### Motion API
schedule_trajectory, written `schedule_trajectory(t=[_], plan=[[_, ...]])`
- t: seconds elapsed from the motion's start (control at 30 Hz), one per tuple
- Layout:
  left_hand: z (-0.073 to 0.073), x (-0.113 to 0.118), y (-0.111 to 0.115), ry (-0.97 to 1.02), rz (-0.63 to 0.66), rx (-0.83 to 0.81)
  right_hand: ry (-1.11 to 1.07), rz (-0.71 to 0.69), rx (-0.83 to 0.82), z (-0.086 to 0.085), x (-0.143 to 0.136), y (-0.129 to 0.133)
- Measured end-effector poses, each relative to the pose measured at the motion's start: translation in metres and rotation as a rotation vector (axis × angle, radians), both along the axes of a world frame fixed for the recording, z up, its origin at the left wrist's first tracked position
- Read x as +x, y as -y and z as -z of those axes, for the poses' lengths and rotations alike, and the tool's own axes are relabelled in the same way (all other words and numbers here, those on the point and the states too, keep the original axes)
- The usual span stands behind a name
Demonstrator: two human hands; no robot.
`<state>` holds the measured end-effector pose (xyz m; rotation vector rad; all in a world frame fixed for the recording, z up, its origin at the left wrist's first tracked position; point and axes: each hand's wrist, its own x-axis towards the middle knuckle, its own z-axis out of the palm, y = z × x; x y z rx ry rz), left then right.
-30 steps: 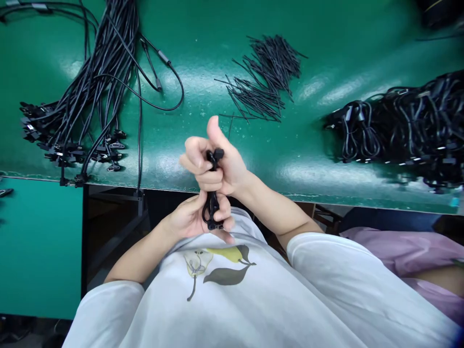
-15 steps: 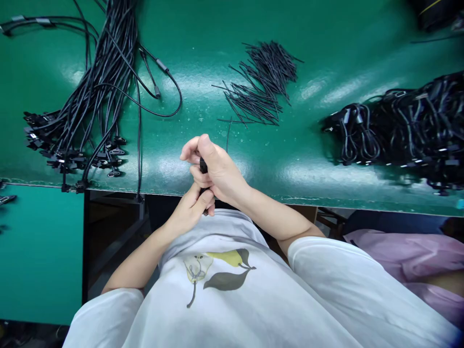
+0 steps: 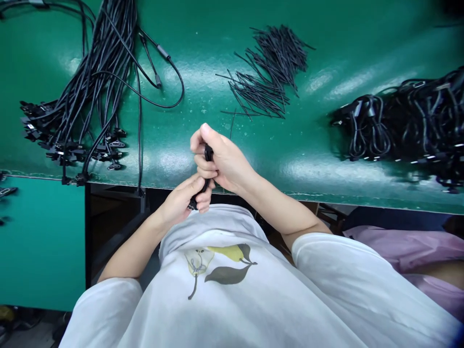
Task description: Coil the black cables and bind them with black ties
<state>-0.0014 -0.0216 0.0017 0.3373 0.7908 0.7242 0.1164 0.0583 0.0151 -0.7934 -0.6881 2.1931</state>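
A black coiled cable (image 3: 209,153) is held in both hands at the table's front edge, mostly hidden by the fingers. My left hand (image 3: 184,197) is wrapped round its lower part, with a connector end showing below the fingers. My right hand (image 3: 228,162) closes round the upper part, thumb and forefinger pinched together above it. Beyond the hands, a single thin black tie (image 3: 232,126) lies on the green table (image 3: 203,58). Farther back is a loose pile of short black ties (image 3: 281,53).
Long black cables (image 3: 116,48) with connectors (image 3: 68,150) lie at the left. Bundled coiled cables (image 3: 406,121) are heaped at the right. A lower green surface (image 3: 43,241) is at the left front. A person in pink clothing (image 3: 406,246) sits at the right.
Both hands have shifted slightly, and more of the black coiled cable shows between and below the fingers. The view has moved a little.
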Motion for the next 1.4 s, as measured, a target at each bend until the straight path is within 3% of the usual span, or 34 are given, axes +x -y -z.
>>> schedule_trajectory(t=[0.2, 0.37, 0.47, 0.57, 0.67, 0.77, 0.83, 0.93, 1.0, 1.27, 1.4], plan=[[0.003, 0.004, -0.011, 0.063, 0.047, -0.067, 0.066, 0.196, -0.009, 0.001, 0.011, -0.009], [0.008, 0.013, -0.017, 0.073, 0.058, -0.125, 0.013, 0.298, 0.230, 0.005, 0.010, -0.004], [0.007, 0.019, -0.017, 0.062, 0.013, -0.189, 0.156, 0.255, 0.391, 0.011, 0.013, -0.003], [0.006, 0.016, -0.016, 0.024, -0.083, -0.203, 0.480, 0.132, 0.708, 0.017, 0.042, -0.019], [0.007, 0.006, -0.020, -0.015, -0.246, -0.152, 1.067, 0.214, 1.040, 0.030, 0.099, -0.050], [0.005, 0.004, -0.029, 0.035, -0.349, -0.133, 1.653, 0.299, 1.033, 0.050, 0.154, -0.084], [-0.001, 0.010, -0.036, 0.103, -0.387, -0.160, 1.798, 0.233, 1.000, 0.066, 0.172, -0.099], [-0.012, 0.020, -0.045, 0.160, -0.428, -0.181, 1.808, 0.170, 1.020, 0.078, 0.175, -0.106], [-0.015, 0.024, -0.048, 0.166, -0.437, -0.170, 1.801, 0.203, 1.036, 0.076, 0.171, -0.105], [-0.010, 0.023, -0.042, 0.168, -0.411, -0.092, 1.772, 0.352, 1.099, 0.045, 0.173, -0.090], [-0.007, 0.026, -0.037, 0.069, -0.364, 0.005, 1.482, 0.367, 1.105, 0.029, 0.144, -0.061]])
